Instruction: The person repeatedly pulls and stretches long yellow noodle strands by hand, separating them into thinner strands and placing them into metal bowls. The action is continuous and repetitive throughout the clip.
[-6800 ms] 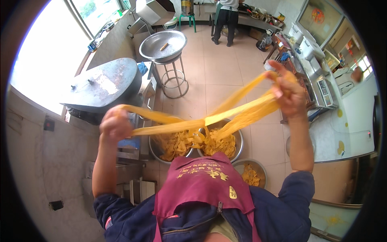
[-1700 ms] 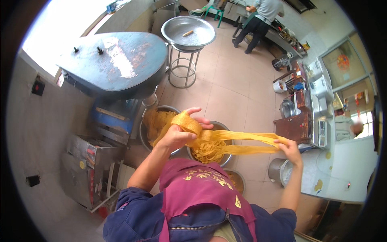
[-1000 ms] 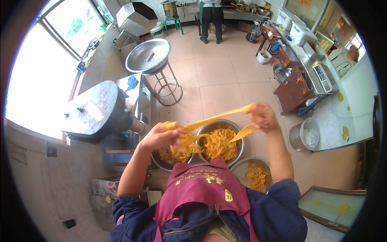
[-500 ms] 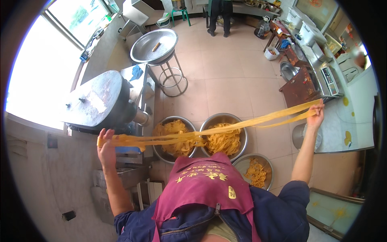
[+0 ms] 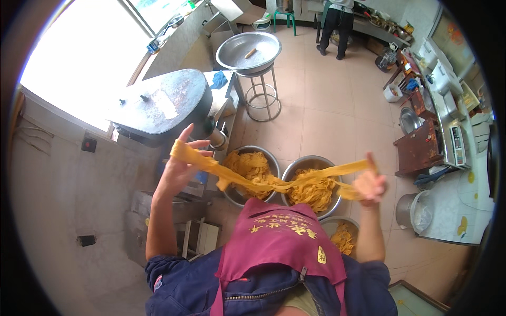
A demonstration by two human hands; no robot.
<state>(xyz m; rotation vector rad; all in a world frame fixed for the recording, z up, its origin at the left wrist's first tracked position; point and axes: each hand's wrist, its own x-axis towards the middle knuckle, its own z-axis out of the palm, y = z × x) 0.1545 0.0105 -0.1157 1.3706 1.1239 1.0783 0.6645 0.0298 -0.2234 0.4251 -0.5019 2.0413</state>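
Note:
A skein of long yellow noodles (image 5: 253, 184) hangs between my raised hands, sagging in the middle. My left hand (image 5: 178, 171) carries one end looped over it, with some fingers stretched out. At the other end, my right hand (image 5: 370, 185) is blurred, one finger pointing up through the loop. Beneath the strands stand two steel bowls of yellow noodles, the left bowl (image 5: 273, 164) and the right bowl (image 5: 298, 160), side by side. A third bowl (image 5: 329, 223), partly hidden by my apron (image 5: 279, 237), holds a smaller heap.
A steel basin (image 5: 226, 52) with a brown stick rests on a metal stand (image 5: 263, 100). Left is a lidded machine (image 5: 163, 100). A counter with a scale (image 5: 456, 145) and a bucket (image 5: 405, 210) are at right. Another person (image 5: 337, 26) stands at the back.
My hands have come closer together, the left moving right and up, the right moving left and down. The taut noodles now sag. The whole view has shifted and tilted.

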